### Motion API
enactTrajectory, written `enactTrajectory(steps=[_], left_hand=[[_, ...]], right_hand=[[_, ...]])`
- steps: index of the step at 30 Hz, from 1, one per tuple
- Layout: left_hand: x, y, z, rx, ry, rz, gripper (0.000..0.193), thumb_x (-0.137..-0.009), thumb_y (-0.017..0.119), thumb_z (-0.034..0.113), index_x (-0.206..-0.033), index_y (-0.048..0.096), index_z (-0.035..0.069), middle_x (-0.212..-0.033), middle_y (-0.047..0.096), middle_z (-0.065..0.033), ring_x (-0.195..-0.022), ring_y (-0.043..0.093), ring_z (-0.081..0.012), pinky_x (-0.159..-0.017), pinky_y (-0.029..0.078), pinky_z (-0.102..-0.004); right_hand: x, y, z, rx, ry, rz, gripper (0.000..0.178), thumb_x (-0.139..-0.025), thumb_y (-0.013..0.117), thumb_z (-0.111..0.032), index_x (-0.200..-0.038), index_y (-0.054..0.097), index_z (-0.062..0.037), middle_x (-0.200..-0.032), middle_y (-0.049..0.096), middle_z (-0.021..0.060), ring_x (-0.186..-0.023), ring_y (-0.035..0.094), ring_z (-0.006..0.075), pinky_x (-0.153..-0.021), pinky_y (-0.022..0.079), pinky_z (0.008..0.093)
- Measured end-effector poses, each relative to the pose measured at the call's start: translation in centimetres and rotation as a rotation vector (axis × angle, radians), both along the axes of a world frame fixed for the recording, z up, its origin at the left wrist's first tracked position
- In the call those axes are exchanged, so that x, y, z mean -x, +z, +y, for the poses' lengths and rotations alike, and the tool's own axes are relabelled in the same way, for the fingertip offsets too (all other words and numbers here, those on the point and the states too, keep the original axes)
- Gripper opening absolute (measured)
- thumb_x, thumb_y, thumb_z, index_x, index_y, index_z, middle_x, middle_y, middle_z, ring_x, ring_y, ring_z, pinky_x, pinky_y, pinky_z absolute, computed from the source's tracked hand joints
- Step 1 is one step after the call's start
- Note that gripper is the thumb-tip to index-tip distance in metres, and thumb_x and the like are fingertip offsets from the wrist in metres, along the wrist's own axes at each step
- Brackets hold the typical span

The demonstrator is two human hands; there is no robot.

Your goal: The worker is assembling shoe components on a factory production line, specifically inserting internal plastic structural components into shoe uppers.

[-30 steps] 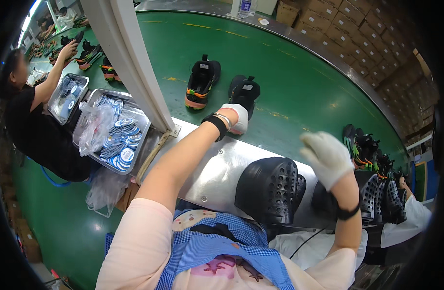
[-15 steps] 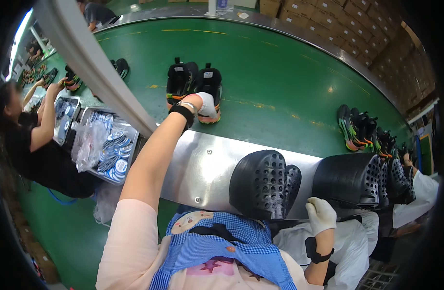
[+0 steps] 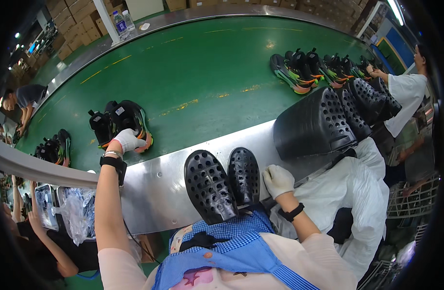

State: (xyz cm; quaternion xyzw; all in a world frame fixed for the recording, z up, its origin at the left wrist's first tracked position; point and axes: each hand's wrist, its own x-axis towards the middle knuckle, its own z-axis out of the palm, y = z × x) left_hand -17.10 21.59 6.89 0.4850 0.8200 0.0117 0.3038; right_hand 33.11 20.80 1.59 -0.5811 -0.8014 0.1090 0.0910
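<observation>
Pair of black sneakers (image 3: 101, 126), at left on the green counter (image 3: 207, 67), side by side beyond the metal ledge (image 3: 149, 198); long axes roughly across the counter, toes apparently pointing away, heels toward the person. Gloved left hand (image 3: 128, 139): grip apparently closed on the near end of the right shoe (image 3: 128, 115); gloved right hand (image 3: 278, 181): grip curled, nothing visible in it, beside a perforated black form (image 3: 244, 177). Step in hand, by judgement: positioning the pair; next move calls for keeping both shoes aligned through release.
</observation>
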Motion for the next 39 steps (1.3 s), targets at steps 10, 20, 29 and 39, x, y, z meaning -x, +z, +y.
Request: enactTrajectory(steps=[10, 20, 29, 39], left_hand=[[-2.8, 1.1, -1.9, -0.530, 0.024, 0.484, 0.072, -0.066, 0.075, 0.028, -0.133, 0.053, 0.013, -0.128, 0.058, -0.0115, -0.119, 0.054, -0.0317, -0.098, 0.047, -0.0401], [-10.7, -3.7, -18.9, -0.609, -0.109, 0.331, 0.052, -0.093, 0.057, 0.021, -0.139, 0.046, 0.002, -0.141, 0.047, -0.0229, -0.130, 0.044, -0.0386, -0.110, 0.034, -0.0445], [-13.9, -3.8, -24.2, -0.724, -0.357, 0.291, 0.051, -0.095, 0.053, 0.035, -0.127, 0.055, -0.006, -0.130, 0.054, -0.0294, -0.124, 0.049, -0.0452, -0.107, 0.037, -0.0519], [-14.1, -4.8, -23.6, -0.777, -0.352, 0.306, 0.044, -0.097, 0.049, 0.029, -0.126, 0.058, -0.003, -0.128, 0.058, -0.0234, -0.122, 0.053, -0.0409, -0.106, 0.037, -0.0527]], right_hand=[[0.1, -1.1, -0.1, -0.156, -0.089, 0.153, 0.023, -0.087, 0.055, -0.026, -0.075, 0.063, -0.0085, -0.076, 0.063, 0.0151, -0.074, 0.062, 0.0363, -0.066, 0.047, 0.0495], [0.9, -1.3, -1.1, -0.177, -0.068, 0.254, 0.026, -0.087, 0.053, -0.027, -0.076, 0.063, -0.0067, -0.075, 0.063, 0.0179, -0.074, 0.062, 0.0380, -0.067, 0.048, 0.0494], [1.2, -2.4, -0.8, -0.230, -0.128, 0.220, 0.021, -0.086, 0.054, -0.024, -0.079, 0.065, -0.0076, -0.077, 0.063, 0.0148, -0.079, 0.061, 0.0352, -0.072, 0.048, 0.0471], [1.6, -1.9, -0.2, -0.180, -0.202, 0.224, 0.022, -0.086, 0.054, -0.023, -0.080, 0.066, -0.0060, -0.081, 0.064, 0.0148, -0.083, 0.061, 0.0348, -0.075, 0.048, 0.0457]])
